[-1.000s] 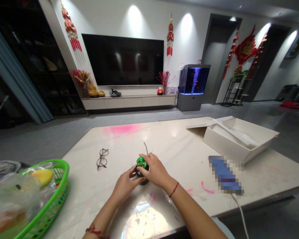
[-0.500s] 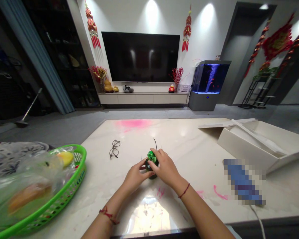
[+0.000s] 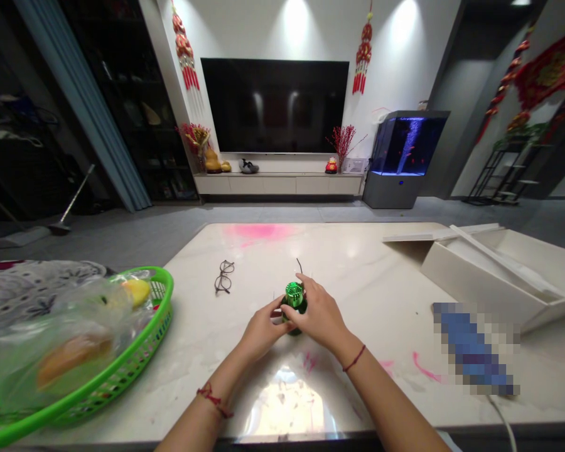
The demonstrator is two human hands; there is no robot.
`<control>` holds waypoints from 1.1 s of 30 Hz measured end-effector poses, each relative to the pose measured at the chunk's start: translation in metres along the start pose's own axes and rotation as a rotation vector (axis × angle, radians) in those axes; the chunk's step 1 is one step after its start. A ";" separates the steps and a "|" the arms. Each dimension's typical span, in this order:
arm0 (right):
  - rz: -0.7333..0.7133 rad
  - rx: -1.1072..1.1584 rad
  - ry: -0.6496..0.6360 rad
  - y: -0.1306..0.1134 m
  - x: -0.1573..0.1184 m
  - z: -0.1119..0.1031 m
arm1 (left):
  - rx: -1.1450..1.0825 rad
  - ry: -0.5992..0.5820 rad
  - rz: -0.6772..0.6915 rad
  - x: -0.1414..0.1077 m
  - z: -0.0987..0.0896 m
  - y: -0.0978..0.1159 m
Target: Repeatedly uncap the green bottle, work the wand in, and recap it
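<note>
We see both hands meeting at a small green object point(image 3: 294, 300) that stands on the pale table point(image 3: 358, 276), roughly at its centre and near the person's edge. The object has a shiny, ribbed green cap on top and a darker body below; what it is exactly we cannot tell.

The left hand point(image 3: 262, 329) comes in from the lower left and closes on the lower body of the green object, thumb on the near side. The right hand point(image 3: 319, 316) comes in from the lower right and wraps over the cap and right flank, fingers curled round the top. Both hands thus grasp the same object, and their fingertips lie just beside each other. Each wrist carries a red cord bracelet.

A thin dark wire point(image 3: 300, 265) rises from the table directly behind the green object. A pair of glasses point(image 3: 223, 277) lies folded open to the left of the hands, well apart from them. A green plastic basket point(image 3: 136, 358) sits at the left edge of the table, holding clear bags with yellow and orange contents. An open white box point(image 3: 494, 279) lies at the right, with its lid tilted against it. A blurred blue item point(image 3: 473, 348) rests in front of the box, with a white cable leading off the near edge. Pink stains mark the tabletop at the far end and near the right forearm.
</note>
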State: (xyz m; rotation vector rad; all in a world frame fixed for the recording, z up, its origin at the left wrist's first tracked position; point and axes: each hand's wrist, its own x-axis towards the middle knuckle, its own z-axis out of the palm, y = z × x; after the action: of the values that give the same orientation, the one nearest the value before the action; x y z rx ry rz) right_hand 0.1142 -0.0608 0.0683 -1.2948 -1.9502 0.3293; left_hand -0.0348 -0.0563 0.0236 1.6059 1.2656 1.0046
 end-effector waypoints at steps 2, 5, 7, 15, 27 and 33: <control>0.031 0.042 0.021 -0.001 0.001 0.002 | -0.007 -0.003 0.003 0.000 0.000 0.000; 0.060 0.066 0.028 -0.002 0.002 0.006 | -0.008 -0.006 0.004 0.000 0.000 0.000; 0.070 0.077 0.028 -0.002 0.002 0.007 | -0.004 -0.004 0.000 0.000 0.000 0.001; 0.095 0.187 0.012 0.011 0.003 0.009 | 0.021 -0.024 0.002 -0.001 0.000 0.009; 0.095 0.307 -0.032 0.023 0.004 -0.002 | 0.019 -0.033 -0.015 -0.001 -0.001 0.010; 0.116 0.425 -0.081 0.020 -0.001 -0.001 | 0.040 -0.007 -0.006 -0.003 0.001 0.007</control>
State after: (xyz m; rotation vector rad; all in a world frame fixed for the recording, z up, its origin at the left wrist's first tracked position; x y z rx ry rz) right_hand 0.1286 -0.0528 0.0570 -1.1261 -1.7481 0.8174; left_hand -0.0326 -0.0606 0.0300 1.6334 1.2922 0.9748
